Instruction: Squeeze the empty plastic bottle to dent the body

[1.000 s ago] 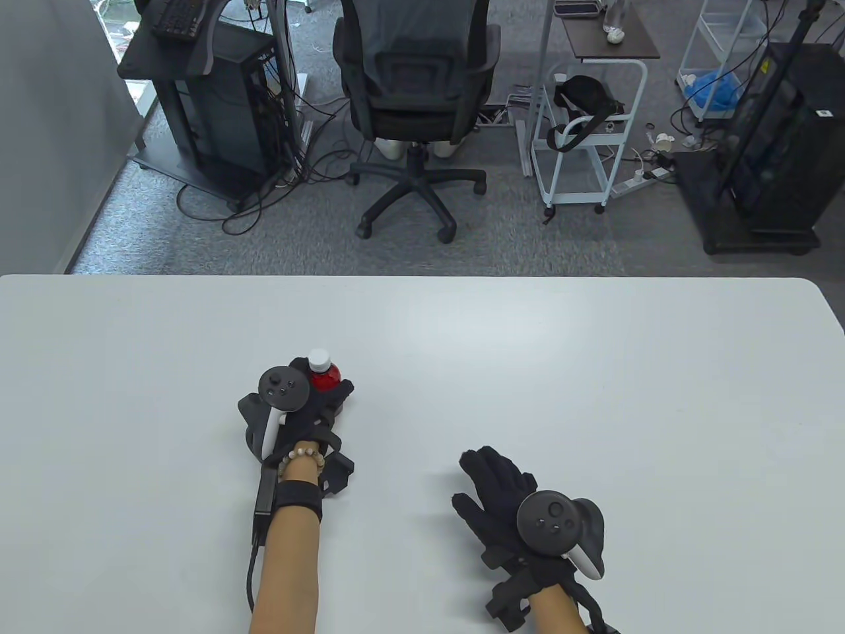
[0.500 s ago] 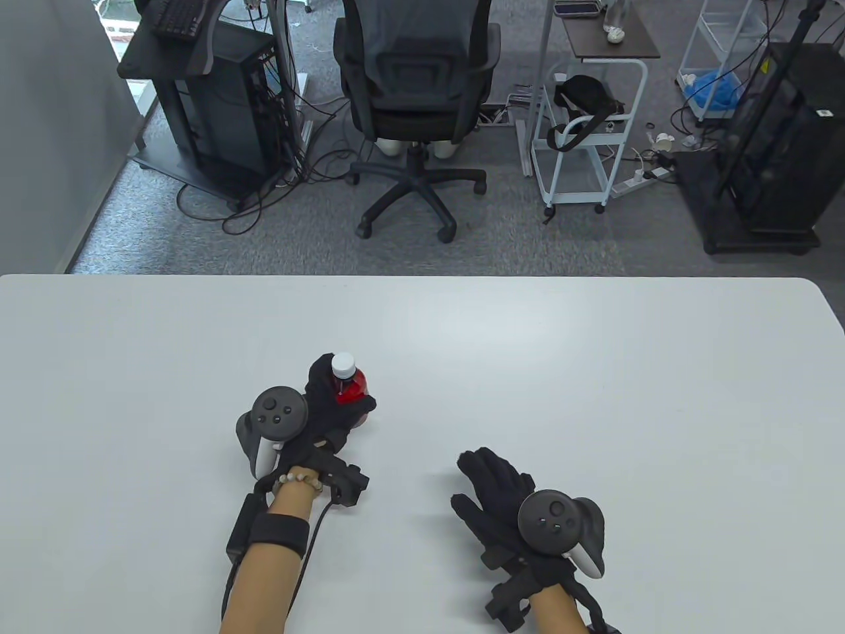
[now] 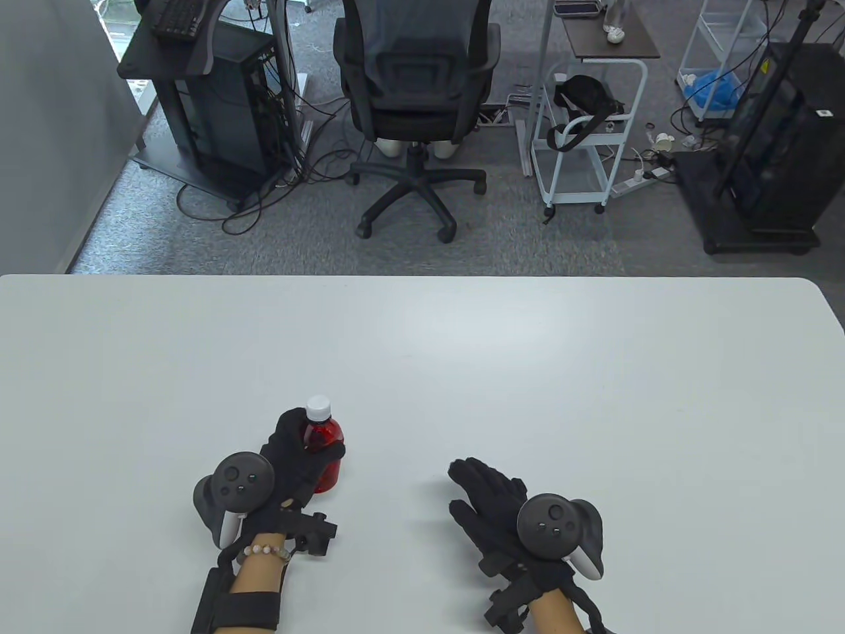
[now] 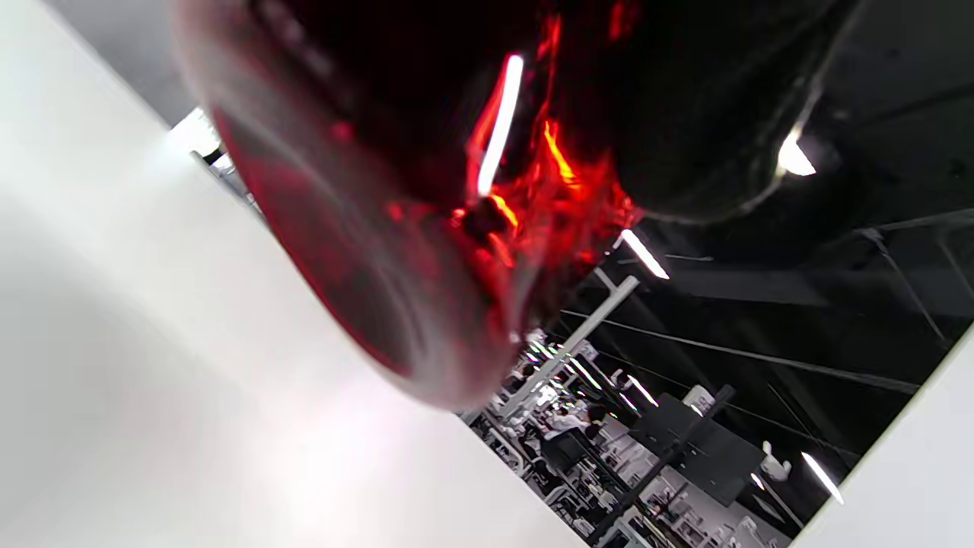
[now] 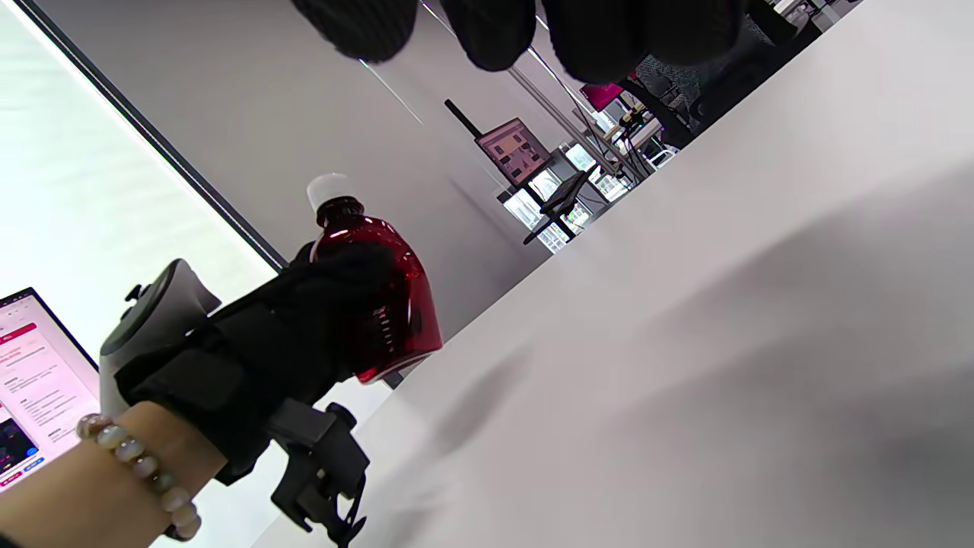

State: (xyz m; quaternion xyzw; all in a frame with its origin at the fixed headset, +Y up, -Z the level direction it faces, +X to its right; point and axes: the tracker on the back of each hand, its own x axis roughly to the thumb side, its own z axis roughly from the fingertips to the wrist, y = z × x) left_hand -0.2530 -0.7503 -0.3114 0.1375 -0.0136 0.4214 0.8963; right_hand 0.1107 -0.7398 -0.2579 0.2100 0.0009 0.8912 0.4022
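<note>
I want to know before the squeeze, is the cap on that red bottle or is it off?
On. A white cap sits on the neck of the red bottle, which the left hand grips around its body; the right wrist view shows the same.

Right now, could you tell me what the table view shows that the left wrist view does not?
Only the table view shows the bottle's white cap, the left hand gripping the bottle with its tracker, the right hand lying apart on the table, and the office chair beyond. Only the left wrist view shows the bottle's underside close up, lifted off the table, with ceiling lights above. Both show the red bottle and the white tabletop.
</note>
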